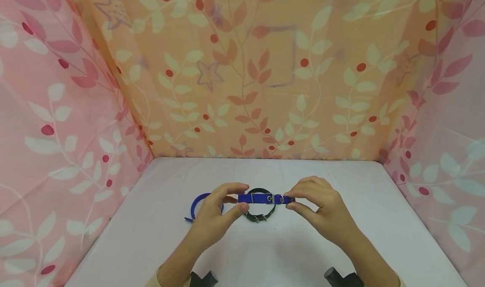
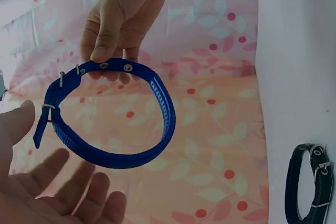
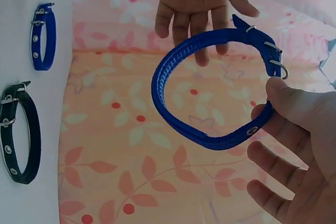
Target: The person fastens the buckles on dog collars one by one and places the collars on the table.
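Observation:
A blue buckle collar [image 1: 260, 199], closed into a loop with metal rings and eyelets, is held up above the white table. My right hand [image 1: 322, 211] pinches its band between thumb and fingers, beside the buckle, as the right wrist view shows. At the collar's other side is my left hand [image 1: 216, 219], thumb and fingers spread around the strap end without gripping it. From the left wrist camera, the strap tip pokes out between the left thumb and fingers [image 2: 84, 187]. Behind the held collar, a dark collar [image 1: 273, 211] and a second blue collar [image 1: 195, 203] lie on the table.
The white table [image 1: 132, 240] is enclosed by leaf-patterned cloth, orange at the back [image 1: 242, 123] and pink at the left [image 1: 75, 152] and right [image 1: 447, 186]. Two dark, rounded objects [image 1: 210, 278] show near each forearm at the bottom edge.

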